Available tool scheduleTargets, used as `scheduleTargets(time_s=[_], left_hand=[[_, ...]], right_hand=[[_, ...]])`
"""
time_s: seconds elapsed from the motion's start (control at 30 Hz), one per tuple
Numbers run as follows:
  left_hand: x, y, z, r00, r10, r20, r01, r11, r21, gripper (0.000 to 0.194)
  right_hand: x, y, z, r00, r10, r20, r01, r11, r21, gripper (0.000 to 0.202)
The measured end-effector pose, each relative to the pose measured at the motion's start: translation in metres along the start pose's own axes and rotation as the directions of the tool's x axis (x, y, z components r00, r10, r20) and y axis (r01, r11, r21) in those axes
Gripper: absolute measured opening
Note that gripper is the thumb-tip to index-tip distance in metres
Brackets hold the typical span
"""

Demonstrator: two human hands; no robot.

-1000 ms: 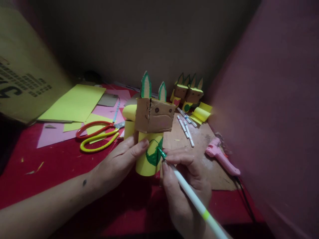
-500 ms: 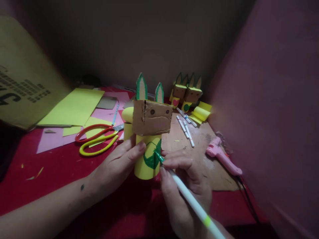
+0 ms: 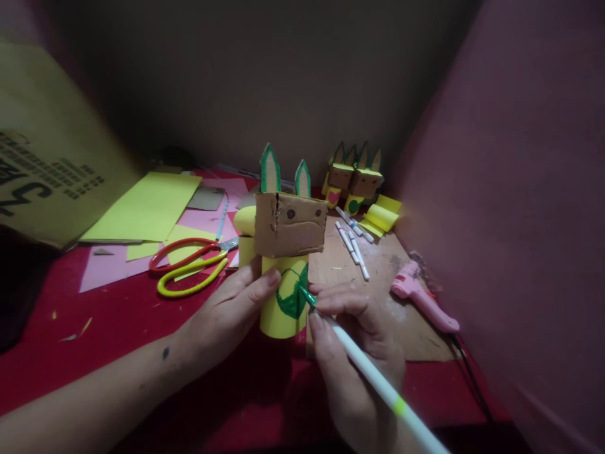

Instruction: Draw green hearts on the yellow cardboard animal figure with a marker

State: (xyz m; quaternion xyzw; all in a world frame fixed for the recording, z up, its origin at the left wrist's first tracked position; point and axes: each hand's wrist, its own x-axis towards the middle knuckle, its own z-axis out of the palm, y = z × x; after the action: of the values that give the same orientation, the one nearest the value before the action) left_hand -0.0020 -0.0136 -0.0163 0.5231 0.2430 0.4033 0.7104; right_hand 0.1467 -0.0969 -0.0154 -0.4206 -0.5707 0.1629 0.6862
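A paper-and-cardboard animal figure (image 3: 297, 224) stands upright in the middle of the view, with a brown box head, drawn eyes and two green-edged ears. My left hand (image 3: 236, 309) is closed around its yellow tube body from the left, thumb on the front. A heart (image 3: 292, 296) on the body is outlined in green and partly coloured in. Between thumb and fingers, my right hand (image 3: 357, 353) grips a white marker (image 3: 371, 372). Its green tip touches the right part of the heart.
Red-and-yellow-handled scissors (image 3: 191, 265) lie left on yellow and pink paper (image 3: 146, 205). A pink glue gun (image 3: 425, 296) rests on a cardboard sheet (image 3: 331, 343) at right. Behind are several white markers (image 3: 352, 249), rolled yellow paper (image 3: 380, 214) and two similar figures (image 3: 354, 180).
The held figure and both hands have shifted slightly right in the view. The marker tip stays on the heart, a little higher and further right.
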Motion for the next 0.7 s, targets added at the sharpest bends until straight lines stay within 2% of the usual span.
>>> scheduleTargets(time_s=[0.27,0.4,0.5,0.7], left_hand=[[0.003,-0.002,-0.002,1.0,0.003,0.025,-0.004,1.0,0.029,0.059],[0.001,0.002,0.0,1.0,0.016,-0.001,-0.016,0.998,0.055,0.057],[0.0,0.009,0.005,0.999,0.027,-0.024,-0.027,1.0,0.014,0.056],[0.005,0.025,0.008,0.996,0.072,-0.055,-0.079,0.989,-0.126,0.038]], right_hand=[[0.007,-0.002,-0.006,0.997,-0.041,0.072,0.04,0.999,0.014,0.018],[0.018,-0.008,-0.013,0.995,-0.004,0.103,-0.001,0.999,0.049,0.016],[0.031,-0.014,-0.017,0.992,-0.002,0.123,-0.006,0.998,0.065,0.013],[0.058,-0.016,-0.011,0.964,-0.117,0.237,0.113,0.993,0.031,0.013]])
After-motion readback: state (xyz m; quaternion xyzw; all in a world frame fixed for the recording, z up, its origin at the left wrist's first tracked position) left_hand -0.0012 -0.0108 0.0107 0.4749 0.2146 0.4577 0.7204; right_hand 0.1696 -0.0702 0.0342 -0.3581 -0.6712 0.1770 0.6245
